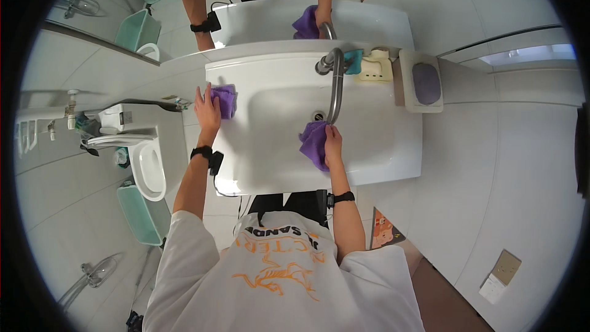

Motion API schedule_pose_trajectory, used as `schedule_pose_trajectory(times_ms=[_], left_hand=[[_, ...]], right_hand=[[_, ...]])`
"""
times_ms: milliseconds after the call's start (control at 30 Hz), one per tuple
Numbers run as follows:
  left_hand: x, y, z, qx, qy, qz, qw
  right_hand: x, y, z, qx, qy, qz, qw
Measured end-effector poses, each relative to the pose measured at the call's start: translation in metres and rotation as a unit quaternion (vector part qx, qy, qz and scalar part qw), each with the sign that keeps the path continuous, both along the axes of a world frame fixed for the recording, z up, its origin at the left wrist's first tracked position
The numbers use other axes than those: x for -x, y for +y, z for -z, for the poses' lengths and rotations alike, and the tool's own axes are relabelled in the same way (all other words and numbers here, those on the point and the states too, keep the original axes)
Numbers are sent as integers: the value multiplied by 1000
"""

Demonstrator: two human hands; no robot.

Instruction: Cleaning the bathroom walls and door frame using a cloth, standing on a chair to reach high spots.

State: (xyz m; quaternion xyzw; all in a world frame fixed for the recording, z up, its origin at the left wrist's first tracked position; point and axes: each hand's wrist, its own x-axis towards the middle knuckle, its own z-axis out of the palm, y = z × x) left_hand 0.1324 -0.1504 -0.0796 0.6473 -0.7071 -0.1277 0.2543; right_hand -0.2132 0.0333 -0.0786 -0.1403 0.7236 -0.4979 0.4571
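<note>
- Some of the left cloth (227,102), purple and lying on the left rim of the white washbasin (264,147), is hidden under the left hand (209,109), whose fingers are stretched out and apart; how firmly it presses cannot be told.
- The right hand (333,147) is clamped on the right cloth (313,144), also purple, bunched inside the washbasin just beside the end of the grey faucet (337,83); whether skin and metal touch is hard to make out.
- The drain (318,114) shows only in part, its near side covered by the right cloth.
- In the mirror (258,24) the reflected person is cut off by the upper edge, above the chest.
- The faucet arches over the washbasin, standing between the right hand and the far rim. Beside its base is a teal thing (353,61), too unclear to name.
- Further right sit a pale yellow soap dish (376,78) and a white tray (407,108) bearing a greyish purple pad (426,83).
- Well apart, on the left, are a white toilet (149,171) and a green tub (138,212).
- Counted, mirror aside: two cloths, two hands, one faucet, one drain, one soap dish, one tray, one pad.
</note>
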Motion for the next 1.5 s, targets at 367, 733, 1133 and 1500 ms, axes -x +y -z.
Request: schedule_pose_trajectory(times_ms=[367, 733, 1133, 1500], left_hand=[[51, 64, -25, -8, -174, -32, 984], [133, 192, -80, -254, 457, -104, 846], [170, 188, -109, -331, 550, -117, 758], [241, 146, -84, -364, 543, -76, 753]], right_hand=[[76, -122, -100, 52, 322, -168, 930], [100, -168, -99, 11, 484, -202, 851], [117, -167, -74, 70, 451, -143, 878], [76, -92, -51, 83, 29, -11, 996]])
